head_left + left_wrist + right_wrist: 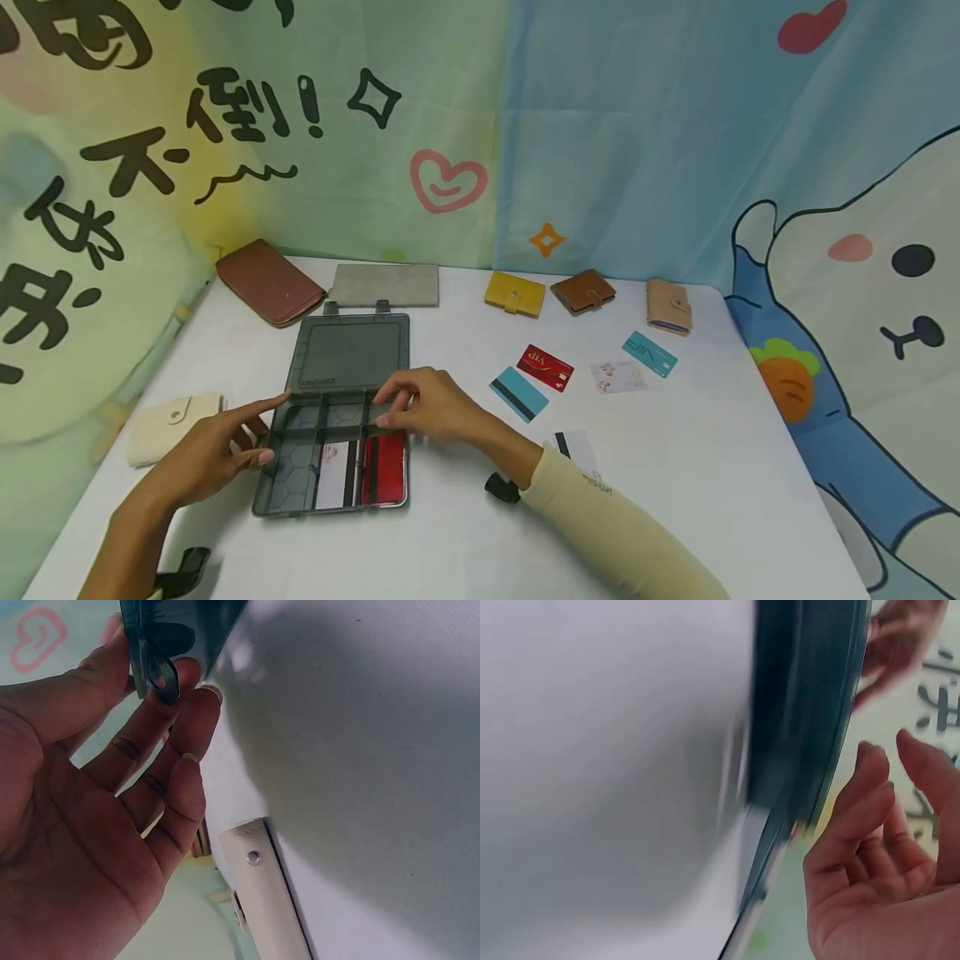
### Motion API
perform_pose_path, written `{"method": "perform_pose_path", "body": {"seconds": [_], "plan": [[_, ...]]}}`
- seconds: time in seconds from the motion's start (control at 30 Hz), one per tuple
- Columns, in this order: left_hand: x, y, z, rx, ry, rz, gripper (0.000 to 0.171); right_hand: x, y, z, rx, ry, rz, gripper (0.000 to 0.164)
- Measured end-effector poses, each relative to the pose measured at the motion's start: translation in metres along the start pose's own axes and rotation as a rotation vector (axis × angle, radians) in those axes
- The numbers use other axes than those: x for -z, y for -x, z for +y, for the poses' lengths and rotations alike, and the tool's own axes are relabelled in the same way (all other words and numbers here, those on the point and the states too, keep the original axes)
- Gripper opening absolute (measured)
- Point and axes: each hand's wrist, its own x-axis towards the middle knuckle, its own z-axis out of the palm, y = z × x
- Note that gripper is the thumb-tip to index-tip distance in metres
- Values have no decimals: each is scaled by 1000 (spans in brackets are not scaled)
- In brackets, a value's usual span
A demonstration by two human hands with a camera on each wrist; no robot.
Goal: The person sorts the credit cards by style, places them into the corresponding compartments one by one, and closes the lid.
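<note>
A grey translucent compartment case [287,492] lies on the table with its lid [348,350] swung back. A white card [332,475] and a red card [386,468], both with dark stripes, lie side by side in its front compartments. The left hand [213,450] touches the case's left side with index finger and thumb; in the left wrist view its fingers [187,727] are beside the dark clasp. Over the right compartments hovers the right hand [431,406], fingers loosely bent. The right wrist view shows no object between its thumb and fingers [862,817].
Loose cards, among them a red VIP card [545,367] and a blue card [519,393], lie to the right. Along the back are a brown wallet [270,283], a grey one [385,286], a yellow one [514,294] and others. A cream wallet [168,427] lies at left.
</note>
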Motion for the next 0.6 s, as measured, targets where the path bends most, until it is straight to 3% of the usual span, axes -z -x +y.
{"method": "perform_pose_path", "body": {"seconds": [0.17,0.4,0.6], "plan": [[-1,0,-1,4,5,-1,77,43,8,27,-42,55,17,37],[-1,0,-3,-8,-4,3,77,107,33,68,-178,202,20,50],[-2,-1,-5,-27,-13,14,77,136,57,82,-254,358,9,56]]}}
